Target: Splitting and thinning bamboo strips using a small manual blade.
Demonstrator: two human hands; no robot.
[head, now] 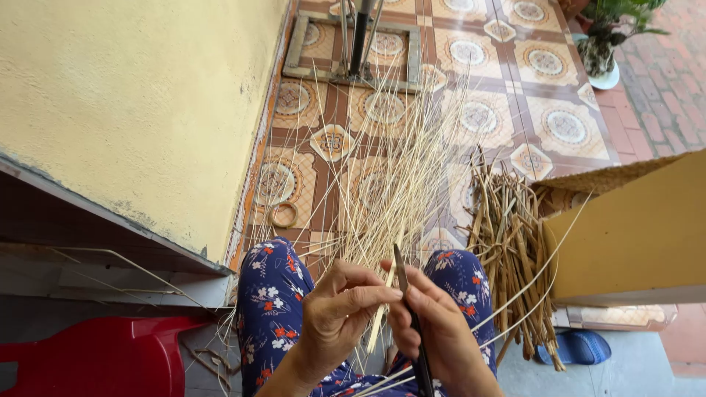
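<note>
Thin pale strip [380, 317] is pinched betw. thumb and fingers of left hand [334, 312], over the lap, betw. the knees. Dark knife [409, 312] is gripped in closed right hand [434, 327], blade up, touching the strip. Loose strips [382, 169] are fanned on tiled floor [544, 110] ahead. Brown stick bundle [511, 250] lies to the right, beside cardboard box [640, 235]. Red stool [95, 356] at lower left.

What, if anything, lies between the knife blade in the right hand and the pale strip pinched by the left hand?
Nothing visible does. The dark knife blade in the right hand meets the pale strip directly beside the left hand fingertips.
</note>
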